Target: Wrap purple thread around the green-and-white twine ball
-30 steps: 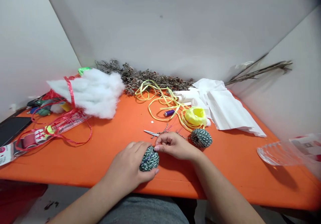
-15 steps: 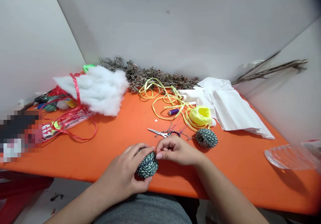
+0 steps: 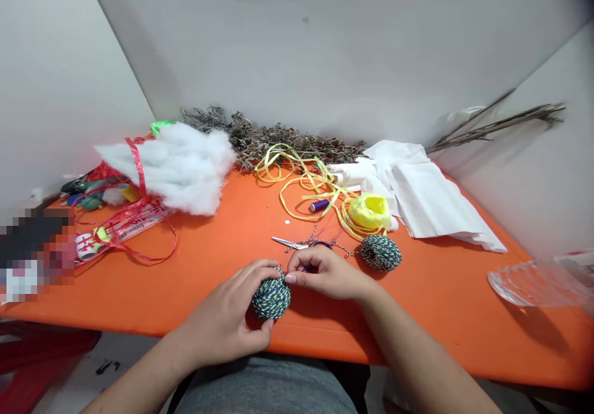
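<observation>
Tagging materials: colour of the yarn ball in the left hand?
The yarn ball is flecked dark green and white, clearest in the head view.

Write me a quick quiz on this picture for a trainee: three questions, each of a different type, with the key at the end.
1. Multiple choice: what does the person's left hand hold?
A) scissors
B) a ball of yarn
C) white fluff

2. True or false: the purple spool lies to the left of the yellow roll in the picture.

3. Short answer: what dry, brownish material lies along the foot of the back wall?

Key:
1. B
2. True
3. Dried plants
</observation>
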